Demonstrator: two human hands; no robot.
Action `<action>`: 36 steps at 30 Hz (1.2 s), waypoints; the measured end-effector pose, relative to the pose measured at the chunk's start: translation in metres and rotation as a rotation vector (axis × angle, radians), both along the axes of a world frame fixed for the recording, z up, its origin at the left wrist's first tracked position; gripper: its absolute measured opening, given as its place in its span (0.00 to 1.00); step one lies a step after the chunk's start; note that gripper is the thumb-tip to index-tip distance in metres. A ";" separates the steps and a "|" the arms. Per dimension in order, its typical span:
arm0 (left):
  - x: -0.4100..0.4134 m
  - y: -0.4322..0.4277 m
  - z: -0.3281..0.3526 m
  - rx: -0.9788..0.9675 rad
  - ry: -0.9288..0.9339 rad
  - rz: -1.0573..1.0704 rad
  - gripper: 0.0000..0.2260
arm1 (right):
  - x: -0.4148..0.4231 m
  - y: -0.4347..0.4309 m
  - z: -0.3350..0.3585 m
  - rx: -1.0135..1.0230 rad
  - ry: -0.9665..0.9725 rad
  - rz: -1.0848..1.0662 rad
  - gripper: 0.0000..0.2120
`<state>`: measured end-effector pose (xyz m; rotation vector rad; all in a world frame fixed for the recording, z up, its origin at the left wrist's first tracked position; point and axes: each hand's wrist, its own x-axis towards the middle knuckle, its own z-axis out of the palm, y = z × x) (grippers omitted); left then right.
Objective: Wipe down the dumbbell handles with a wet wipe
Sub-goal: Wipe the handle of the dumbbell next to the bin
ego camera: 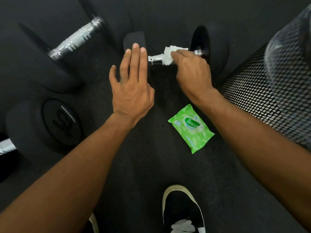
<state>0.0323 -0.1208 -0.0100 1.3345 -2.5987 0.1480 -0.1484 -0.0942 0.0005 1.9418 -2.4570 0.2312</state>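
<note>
We list the following on the dark rubber floor (143, 169).

1. Dumbbell (213, 47), the one in work: black round heads and a chrome handle (154, 59). It lies crosswise in front of us, near the top middle of the view. Only a short bare piece of the handle shows, between the two hands.

2. Wipe (167, 54): white and crumpled, laid over the handle about midway along it, touching the chrome.

3. Right hand (191, 69): its grip is closed on the wipe, fingers curled over the top of it and the handle beneath. How far the fingers reach round the bar we cannot tell.

4. Left hand (133, 84): grip fully open, fingers straight and close together, thumb out to the side. The fingers lie flat on the dumbbell's left head; the hand holds nothing.

5. Pack of wipes (191, 128): green, flat on the floor on our side of the dumbbell, below the right wrist and touching neither hand.

6. Second dumbbell (75, 39): upper left, chrome handle on a slant, touched by neither hand.

7. Third dumbbell (62, 121): lower left, one head facing up at us, marked 15.

8. Mesh bin (259, 95): black, at the right edge, just beside the first dumbbell's right head, with a clear plastic liner (289, 47) over its rim.

9. Shoe (181, 209): black with a pale sole, bottom middle.
</note>
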 end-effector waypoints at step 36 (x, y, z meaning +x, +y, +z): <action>-0.001 -0.005 -0.002 -0.042 0.030 0.001 0.35 | -0.007 -0.019 0.023 -0.122 -0.230 -0.056 0.10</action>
